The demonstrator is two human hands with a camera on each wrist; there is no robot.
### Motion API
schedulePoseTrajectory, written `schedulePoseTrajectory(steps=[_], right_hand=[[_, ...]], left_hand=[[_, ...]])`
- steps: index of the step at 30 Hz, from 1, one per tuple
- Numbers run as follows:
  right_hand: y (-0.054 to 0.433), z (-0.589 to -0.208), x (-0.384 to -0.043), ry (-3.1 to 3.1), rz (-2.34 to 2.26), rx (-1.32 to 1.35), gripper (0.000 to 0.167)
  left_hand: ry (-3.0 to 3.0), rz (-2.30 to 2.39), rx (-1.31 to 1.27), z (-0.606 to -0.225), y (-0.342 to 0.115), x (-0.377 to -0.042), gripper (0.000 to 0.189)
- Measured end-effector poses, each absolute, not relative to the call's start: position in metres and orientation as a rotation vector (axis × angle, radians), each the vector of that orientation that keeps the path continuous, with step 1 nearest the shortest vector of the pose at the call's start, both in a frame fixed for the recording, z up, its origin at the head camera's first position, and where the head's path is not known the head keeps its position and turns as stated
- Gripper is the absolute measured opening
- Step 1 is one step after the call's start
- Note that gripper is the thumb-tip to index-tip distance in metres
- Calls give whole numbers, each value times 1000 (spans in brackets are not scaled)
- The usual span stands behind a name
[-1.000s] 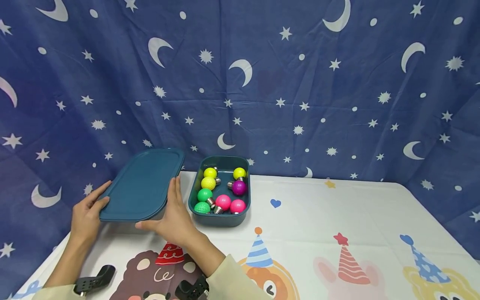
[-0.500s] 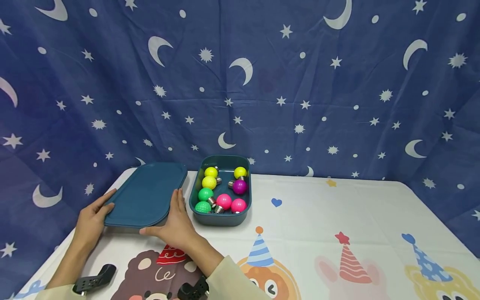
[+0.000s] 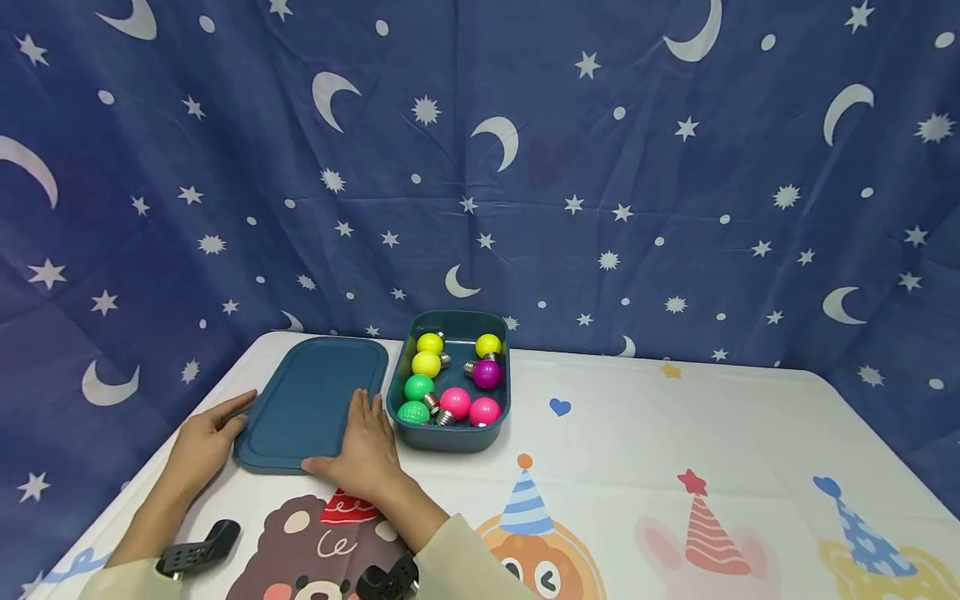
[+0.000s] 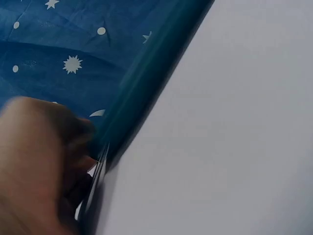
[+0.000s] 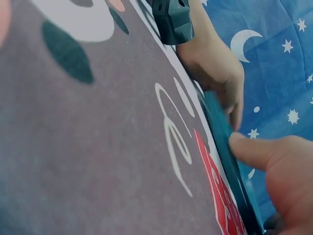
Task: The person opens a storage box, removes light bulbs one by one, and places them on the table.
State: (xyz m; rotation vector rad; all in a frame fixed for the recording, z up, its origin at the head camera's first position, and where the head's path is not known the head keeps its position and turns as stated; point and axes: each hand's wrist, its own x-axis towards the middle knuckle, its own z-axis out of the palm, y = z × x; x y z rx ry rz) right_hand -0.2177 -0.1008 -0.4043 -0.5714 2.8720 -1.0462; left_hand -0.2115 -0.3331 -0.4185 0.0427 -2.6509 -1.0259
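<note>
A dark blue rounded lid lies flat, close on the white tablecloth at the left. My left hand grips its left edge, the thumb near the rim. At the near right corner my right hand holds the lid, thumb along the front edge and fingers up the right side. In the right wrist view the right thumb presses the lid's rim. The left wrist view has the left hand, blurred, against the lid's edge. Fingertips under the rim are hidden.
Right beside the lid stands a dark blue open box with several coloured bulb-shaped pieces, such as a purple bulb and a green bulb. A star-patterned blue curtain hangs behind the table.
Both hands have lowered the lid from a tilted position above the table to flat on the cloth, shifting it slightly right and toward me. The box and bulbs have stayed in place.
</note>
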Motion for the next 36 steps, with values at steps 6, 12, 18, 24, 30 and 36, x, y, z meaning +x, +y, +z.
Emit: schedulePoseTrajectory(steps=[6, 12, 18, 24, 30, 36], right_hand=[[-101, -407, -217, 2962, -862, -679, 102], [-102, -409, -213, 2951, -823, -783, 100], [-100, -407, -211, 2931, -864, -808, 93], [-94, -406, -214, 2851, -992, -826, 85], [-87, -400, -213, 2793, -1091, -823, 78], [-84, -387, -204, 2812, -1048, -982, 76]], left_hand=[[-2724, -935, 51, -420, -332, -215, 41], [-2732, -937, 59, -420, -333, -213, 44], [-2718, -946, 56, -418, -333, -213, 44], [-2712, -960, 73, -418, -330, -215, 49], [-2699, -961, 63, -418, -330, -216, 58], [-2660, -1016, 83, -411, -330, -214, 58]])
